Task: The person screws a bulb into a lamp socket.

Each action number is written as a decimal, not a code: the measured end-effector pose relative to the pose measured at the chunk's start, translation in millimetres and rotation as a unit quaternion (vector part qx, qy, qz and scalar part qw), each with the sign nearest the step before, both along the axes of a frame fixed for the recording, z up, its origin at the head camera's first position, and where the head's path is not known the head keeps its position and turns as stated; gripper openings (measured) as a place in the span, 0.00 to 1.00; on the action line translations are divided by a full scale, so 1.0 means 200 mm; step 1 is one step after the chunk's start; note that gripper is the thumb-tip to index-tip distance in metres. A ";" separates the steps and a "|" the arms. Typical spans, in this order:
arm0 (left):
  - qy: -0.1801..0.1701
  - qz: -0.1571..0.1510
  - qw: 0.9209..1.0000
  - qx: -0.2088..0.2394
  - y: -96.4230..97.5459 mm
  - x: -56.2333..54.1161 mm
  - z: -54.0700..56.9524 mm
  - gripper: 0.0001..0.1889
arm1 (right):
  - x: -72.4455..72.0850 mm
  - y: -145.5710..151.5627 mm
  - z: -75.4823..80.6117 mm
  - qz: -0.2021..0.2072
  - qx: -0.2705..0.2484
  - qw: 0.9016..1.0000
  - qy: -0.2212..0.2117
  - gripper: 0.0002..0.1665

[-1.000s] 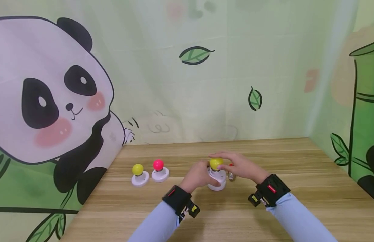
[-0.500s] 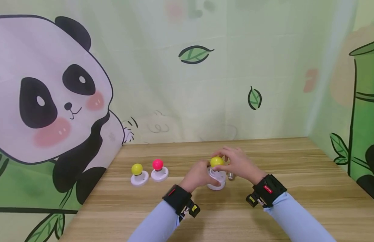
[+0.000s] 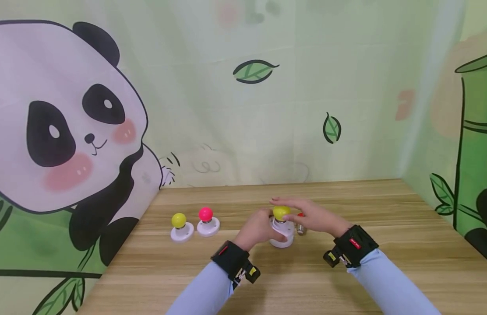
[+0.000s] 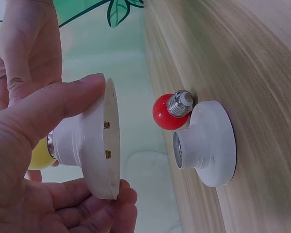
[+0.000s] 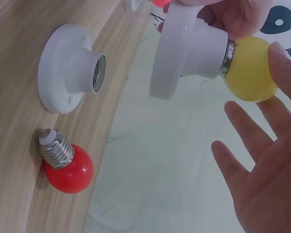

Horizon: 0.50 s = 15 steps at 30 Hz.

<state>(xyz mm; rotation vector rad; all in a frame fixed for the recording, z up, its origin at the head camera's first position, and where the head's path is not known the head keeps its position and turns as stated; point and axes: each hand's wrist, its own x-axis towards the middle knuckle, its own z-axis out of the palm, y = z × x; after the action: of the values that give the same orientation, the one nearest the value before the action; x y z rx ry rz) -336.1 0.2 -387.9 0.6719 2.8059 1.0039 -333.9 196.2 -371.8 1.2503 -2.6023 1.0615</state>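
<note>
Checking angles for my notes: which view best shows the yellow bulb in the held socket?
The right wrist view: the yellow bulb is large, mostly uncovered, with its metal collar visible at the socket. The left wrist view shows only part, behind the left hand; the head view shows it small, partly covered by the right hand.

I see smooth white plastic on the held lamp holder and a glossy red bulb with ribbed metal thread. From here, the tabletop looks like grained wood.
</note>
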 end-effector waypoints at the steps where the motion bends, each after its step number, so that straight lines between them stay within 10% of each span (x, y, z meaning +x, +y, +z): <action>1: -0.001 0.001 1.000 0.001 0.00 0.00 0.00 0.36 | 0.00 0.00 0.00 -0.001 0.002 1.000 -0.001 0.29; 15: 0.007 -0.001 1.000 -0.006 0.00 0.02 0.01 0.36 | 0.01 0.00 -0.01 -0.025 0.002 0.999 0.021 0.25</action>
<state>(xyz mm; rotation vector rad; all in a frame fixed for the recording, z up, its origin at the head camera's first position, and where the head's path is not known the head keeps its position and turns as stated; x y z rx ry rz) -332.3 1.2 -386.5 0.6844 2.8208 0.9837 -331.9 195.9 -373.9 1.1879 -2.5909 1.0120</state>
